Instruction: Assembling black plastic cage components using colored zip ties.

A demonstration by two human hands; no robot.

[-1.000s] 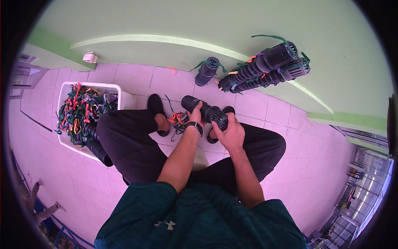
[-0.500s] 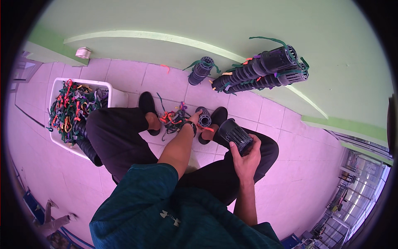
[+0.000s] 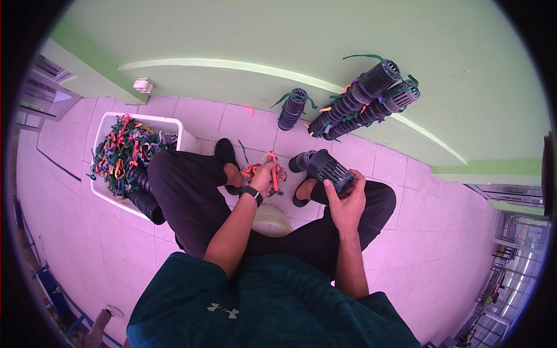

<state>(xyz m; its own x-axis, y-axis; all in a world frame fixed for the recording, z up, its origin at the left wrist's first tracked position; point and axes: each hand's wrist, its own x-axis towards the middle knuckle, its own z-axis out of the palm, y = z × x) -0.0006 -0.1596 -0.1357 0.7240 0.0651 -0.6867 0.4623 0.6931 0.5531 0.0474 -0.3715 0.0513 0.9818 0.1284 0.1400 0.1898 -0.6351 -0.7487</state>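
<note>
In my right hand (image 3: 346, 204) is a black slotted plastic pot (image 3: 331, 170), tipped on its side above my right knee, with thumb and fingers around its slotted end. My left hand (image 3: 268, 178) is closed on an orange fabric strip (image 3: 275, 185) over a small heap of coloured strips (image 3: 249, 170) on the floor between my feet. Part of that heap is covered by the hand. Just beyond the held pot, another dark pot (image 3: 299, 163) sits on the floor near my right shoe, partly hidden.
To the left stands a white bin (image 3: 181, 136) piled with coloured strips (image 3: 125, 152), with stacked black pots (image 3: 144, 200) leaning in it. By the wall are a short pot stack (image 3: 292, 110) and two long stacks (image 3: 354, 101) with strips tied on. A person's leg (image 3: 100, 327) shows at lower left.
My left hand has let go of the small pot, which now sits on the floor, and has moved to the strips. My right hand still holds its pot. The view has shifted slightly.
</note>
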